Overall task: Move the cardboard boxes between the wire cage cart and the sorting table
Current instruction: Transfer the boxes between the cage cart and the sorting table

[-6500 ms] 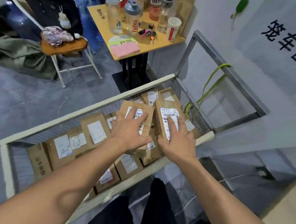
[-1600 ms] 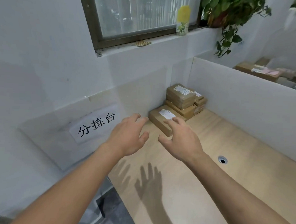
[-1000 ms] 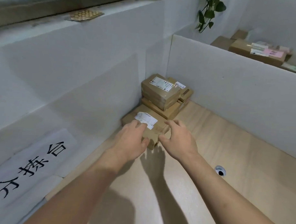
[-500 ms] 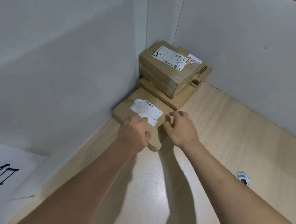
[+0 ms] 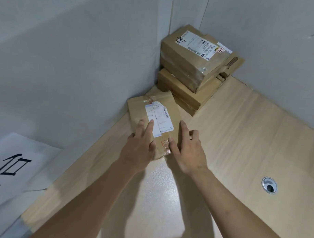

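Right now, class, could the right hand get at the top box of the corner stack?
Probably yes: the right hand touches the flat box's right edge, and nothing stands between it and the top box, whose upper face is uncovered.

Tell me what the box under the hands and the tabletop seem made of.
The box looks like brown cardboard, matte, with taped seams and a paper label. The tabletop shows pale wood grain with a soft sheen, probably laminate, possibly varnished wood.
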`<state>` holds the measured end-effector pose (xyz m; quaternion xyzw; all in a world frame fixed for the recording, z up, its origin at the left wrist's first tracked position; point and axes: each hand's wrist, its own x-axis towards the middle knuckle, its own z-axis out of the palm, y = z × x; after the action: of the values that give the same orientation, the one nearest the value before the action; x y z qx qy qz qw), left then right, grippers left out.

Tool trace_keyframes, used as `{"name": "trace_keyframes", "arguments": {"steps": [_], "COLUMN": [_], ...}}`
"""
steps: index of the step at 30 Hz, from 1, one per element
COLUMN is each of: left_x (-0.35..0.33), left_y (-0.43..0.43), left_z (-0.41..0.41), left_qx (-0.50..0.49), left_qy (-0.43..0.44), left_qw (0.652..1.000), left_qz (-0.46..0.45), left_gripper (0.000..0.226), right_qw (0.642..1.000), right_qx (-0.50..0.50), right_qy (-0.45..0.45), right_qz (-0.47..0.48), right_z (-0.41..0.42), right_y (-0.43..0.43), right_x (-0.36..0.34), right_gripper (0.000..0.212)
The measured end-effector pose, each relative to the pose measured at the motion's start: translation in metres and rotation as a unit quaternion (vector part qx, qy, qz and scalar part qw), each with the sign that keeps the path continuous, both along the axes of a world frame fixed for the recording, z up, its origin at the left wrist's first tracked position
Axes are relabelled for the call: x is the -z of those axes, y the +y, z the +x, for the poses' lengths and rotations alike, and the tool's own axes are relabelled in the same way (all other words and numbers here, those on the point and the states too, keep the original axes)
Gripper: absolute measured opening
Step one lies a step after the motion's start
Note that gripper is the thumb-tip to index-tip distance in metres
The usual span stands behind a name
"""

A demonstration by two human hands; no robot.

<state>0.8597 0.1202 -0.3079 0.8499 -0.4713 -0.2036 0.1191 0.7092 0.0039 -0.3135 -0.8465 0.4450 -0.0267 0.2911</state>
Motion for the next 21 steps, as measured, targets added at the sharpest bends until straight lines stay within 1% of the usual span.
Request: {"name": "trace_keyframes", "arguments": {"steps": [3, 6, 8, 11, 14, 18, 21], "left_x": [0.008, 0.010, 0.010, 0.004, -0.014, -0.044, -0.072], "left_y": [0.009, 0.014, 0.021, 0.036, 0.053, 0.087, 0.110], "left_z": [0.002, 0.001, 0.000, -0.001, -0.005, -0.018, -0.033], "left_qx": [0.050, 0.058, 0.059, 0.036, 0.027, 0.039, 0.028], "left_qy": [0.013, 0.014, 0.019, 0.030, 0.033, 0.004, -0.003], "left_qw": [0.998, 0.998, 0.997, 0.997, 0.996, 0.992, 0.993], "left_qz": [-0.029, -0.037, -0.045, -0.056, -0.078, -0.123, -0.111], "left_gripper": [0.068, 0.065, 0.063, 0.060, 0.060, 0.064, 0.064], "right_qw": [0.997, 0.997, 0.997, 0.994, 0.992, 0.989, 0.986], "right_qx": [-0.063, -0.062, -0.075, -0.109, -0.119, -0.127, -0.138], "right_qy": [-0.047, -0.042, -0.029, -0.015, -0.019, -0.029, -0.052], "right_qz": [0.017, 0.022, 0.004, -0.021, -0.038, -0.065, -0.082], "right_z": [0.001, 0.001, -0.001, -0.003, -0.007, -0.021, -0.037], "right_y": [-0.001, 0.003, 0.011, 0.026, 0.042, 0.072, 0.096], "right_x": [0.004, 0.002, 0.000, -0.005, -0.020, -0.052, -0.075], "right_gripper": [0.060, 0.054, 0.055, 0.055, 0.054, 0.051, 0.051]}}
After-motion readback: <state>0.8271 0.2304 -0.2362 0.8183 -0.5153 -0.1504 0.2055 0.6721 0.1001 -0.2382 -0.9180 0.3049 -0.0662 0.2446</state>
